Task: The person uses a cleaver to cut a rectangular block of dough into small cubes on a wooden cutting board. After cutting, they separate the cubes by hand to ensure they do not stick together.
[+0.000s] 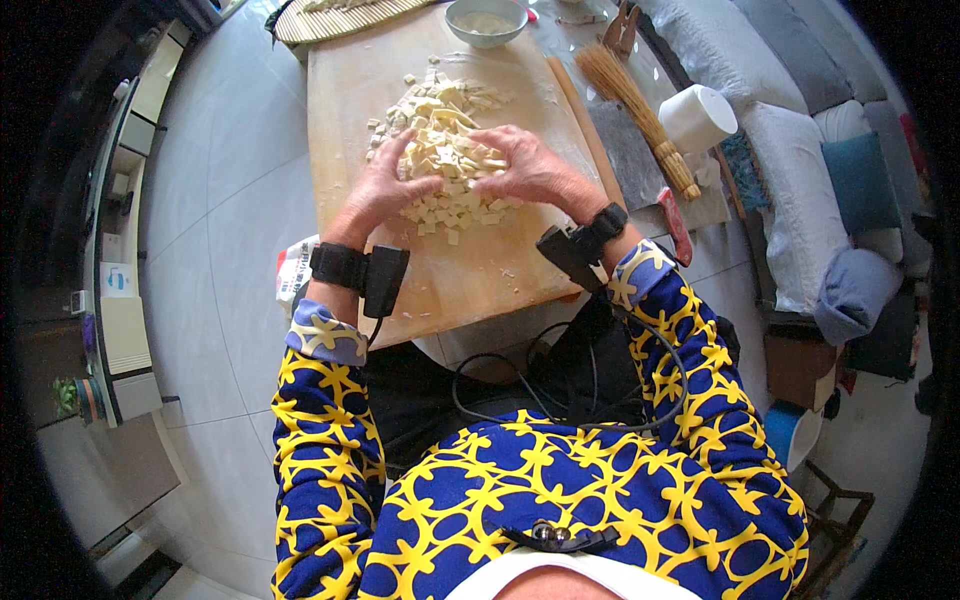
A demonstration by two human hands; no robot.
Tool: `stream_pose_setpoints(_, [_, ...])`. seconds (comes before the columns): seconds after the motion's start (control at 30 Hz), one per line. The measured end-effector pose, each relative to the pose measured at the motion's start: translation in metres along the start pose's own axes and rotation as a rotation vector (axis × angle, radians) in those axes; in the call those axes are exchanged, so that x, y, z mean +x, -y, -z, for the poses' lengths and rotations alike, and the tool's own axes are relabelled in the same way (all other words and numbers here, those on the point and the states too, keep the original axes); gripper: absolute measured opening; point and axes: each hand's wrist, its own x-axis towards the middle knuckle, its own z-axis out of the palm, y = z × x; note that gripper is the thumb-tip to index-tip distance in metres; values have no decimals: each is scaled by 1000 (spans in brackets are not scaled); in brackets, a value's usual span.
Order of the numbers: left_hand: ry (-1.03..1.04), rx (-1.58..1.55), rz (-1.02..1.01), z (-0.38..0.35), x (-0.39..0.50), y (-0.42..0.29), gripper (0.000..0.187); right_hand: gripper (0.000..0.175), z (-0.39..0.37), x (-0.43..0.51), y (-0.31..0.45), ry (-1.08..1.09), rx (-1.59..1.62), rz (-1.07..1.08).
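A loose heap of small cut dough pieces [450, 161], mostly squares with some longer strips, lies on a floured wooden board [420, 292]. At the heap's left side is my left hand [390, 180], its thumb and fingers spread around the edge. My right hand [525, 165] curves around the opposite side, thumb apart from the fingers, with the fingertips at the dough. Pieces lie between the two hands, but neither hand is plainly gripping any. Some of the fingertips are hard to make out against the dough.
A bowl of flour [486, 22] stands at the board's far edge, near a round slatted mat [352, 19]. Right of the board are a wooden rolling pin [585, 127], straw brush [637, 112], white canister [697, 118] and red handle [675, 229]. A printed bag [295, 274] sits left.
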Motion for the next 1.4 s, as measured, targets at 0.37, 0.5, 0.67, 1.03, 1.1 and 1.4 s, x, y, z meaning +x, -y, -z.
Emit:
stream_pose_setpoints(0.37, [-36, -142, -27, -28, 15, -18, 49, 31, -31, 18, 11, -264, 303, 114])
stream_pose_setpoints(0.5, [-151, -192, -91, -15, 11, -32, 37, 28, -12, 21, 9, -276, 397, 117])
stream_pose_setpoints(0.67, [-218, -155, -27, -5, 11, -45, 33, 25, -2, 21, 11, -237, 447, 94])
stream_pose_setpoints(1.03, [-76, -209, -125, -9, -2, -11, 51, 36, 8, -12, 7, -17, 295, 106])
stream_pose_setpoints(1.1, [-64, -65, -107, -7, -15, -9, 62, 58, 7, -25, 2, -24, 84, 75])
stream_pose_setpoints(1.4, [-61, 186, 51, -38, -42, -29, 65, 69, -37, -29, 5, -73, -37, 36])
